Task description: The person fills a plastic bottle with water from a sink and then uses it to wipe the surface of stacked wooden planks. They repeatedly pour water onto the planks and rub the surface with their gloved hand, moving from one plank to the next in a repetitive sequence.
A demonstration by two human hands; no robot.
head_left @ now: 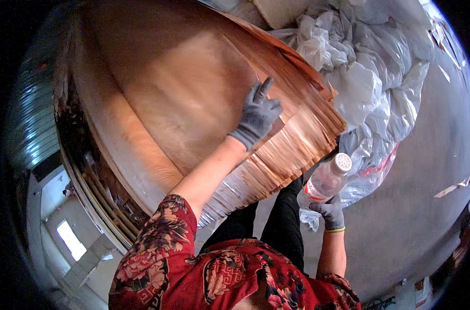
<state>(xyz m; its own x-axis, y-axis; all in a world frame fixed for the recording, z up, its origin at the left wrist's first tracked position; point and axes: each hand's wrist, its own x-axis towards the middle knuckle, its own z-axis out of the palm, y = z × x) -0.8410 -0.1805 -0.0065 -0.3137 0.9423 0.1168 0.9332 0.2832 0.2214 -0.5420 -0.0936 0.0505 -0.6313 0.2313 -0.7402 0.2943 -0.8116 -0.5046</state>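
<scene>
Left hand (gloved) was over the right side of the brown sheet stack, fingers partly spread; contact unclear. Right hand was wrapped around the base of a clear bottle, right of the stack. Step judged: smoothing or sorting sheets, bottle ready. Next move seemed to call for steady bottle control. Red bottle marking: unreadable.

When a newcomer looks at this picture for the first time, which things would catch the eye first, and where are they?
Probably the large stack of brown sheets first, filling the upper middle, with the grey-gloved left hand over it. Next might come the clear bottle in the right hand, beyond the stack's lower right edge. The crumpled plastic, heaped at upper right, also stands out.
</scene>
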